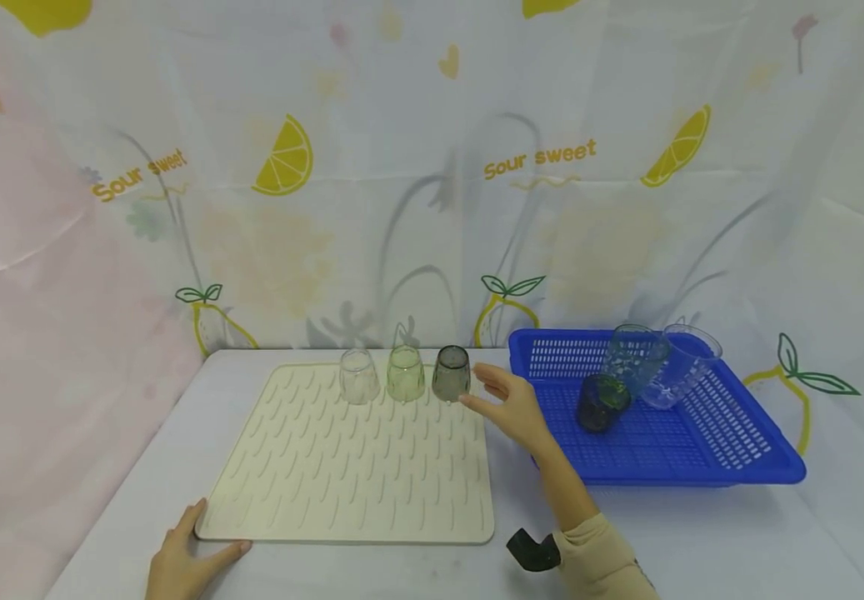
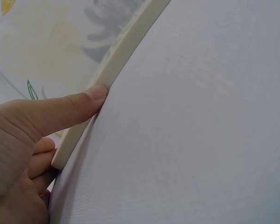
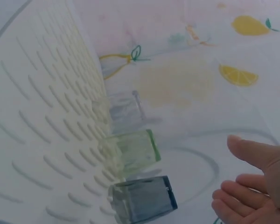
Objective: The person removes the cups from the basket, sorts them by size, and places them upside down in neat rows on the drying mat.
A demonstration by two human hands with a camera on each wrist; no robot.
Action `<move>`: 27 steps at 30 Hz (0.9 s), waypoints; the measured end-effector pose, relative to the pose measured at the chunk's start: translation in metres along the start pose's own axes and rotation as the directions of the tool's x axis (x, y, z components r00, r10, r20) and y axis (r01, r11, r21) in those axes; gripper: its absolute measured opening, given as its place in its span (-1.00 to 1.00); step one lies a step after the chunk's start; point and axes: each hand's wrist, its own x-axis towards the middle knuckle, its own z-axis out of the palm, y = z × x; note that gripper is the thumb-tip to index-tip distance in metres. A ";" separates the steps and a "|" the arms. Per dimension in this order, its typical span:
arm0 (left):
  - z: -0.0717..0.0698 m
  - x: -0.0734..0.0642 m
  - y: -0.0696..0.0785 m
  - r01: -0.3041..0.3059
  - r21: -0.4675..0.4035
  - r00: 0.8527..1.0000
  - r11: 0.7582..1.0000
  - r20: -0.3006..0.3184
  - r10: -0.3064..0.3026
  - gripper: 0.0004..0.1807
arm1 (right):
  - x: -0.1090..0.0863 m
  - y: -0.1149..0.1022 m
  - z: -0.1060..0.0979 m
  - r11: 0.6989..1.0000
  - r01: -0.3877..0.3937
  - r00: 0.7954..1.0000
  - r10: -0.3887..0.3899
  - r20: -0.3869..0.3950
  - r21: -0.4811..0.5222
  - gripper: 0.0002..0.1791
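Note:
Three small glasses stand upside down along the back of a cream drying mat (image 1: 357, 467): a clear glass (image 1: 359, 379), a pale green glass (image 1: 405, 375) and a dark grey glass (image 1: 451, 375). My right hand (image 1: 510, 408) is just right of the dark grey glass, thumb and fingers spread with nothing between them. In the right wrist view, a gap shows between that hand (image 3: 254, 179) and the glasses. My left hand (image 1: 180, 558) holds the mat's near left corner; the thumb (image 2: 70, 109) lies against the front edge and the other fingers are at the left edge.
A blue plastic basket (image 1: 701, 462) stands to the right of the mat. Inside it are a dark glass (image 1: 596, 408), a taller bluish glass (image 1: 630, 358) and a clear cup (image 1: 675, 375), both leaning. A printed cloth backdrop (image 1: 402, 250) rises behind the table.

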 end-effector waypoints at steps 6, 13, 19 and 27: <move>0.000 -0.001 0.001 -0.002 -0.008 1.000 1.000 -0.001 0.002 0.21 | -0.014 0.012 -0.022 0.999 -0.029 0.998 0.027 -0.053 -0.042 -0.40; -0.001 -0.003 0.002 -0.003 0.010 1.000 1.000 0.006 0.002 0.18 | -0.023 0.021 -0.048 0.995 -0.055 0.991 0.044 -0.126 -0.082 -0.41; -0.001 -0.003 0.003 -0.003 0.024 1.000 1.000 -0.001 0.003 0.17 | -0.029 0.023 -0.073 0.984 -0.113 0.982 0.090 -0.165 -0.135 -0.37; 0.000 -0.003 0.002 0.005 0.007 1.000 1.000 -0.003 -0.005 0.18 | -0.035 0.024 -0.107 0.933 -0.223 0.960 0.162 -0.227 -0.281 -0.28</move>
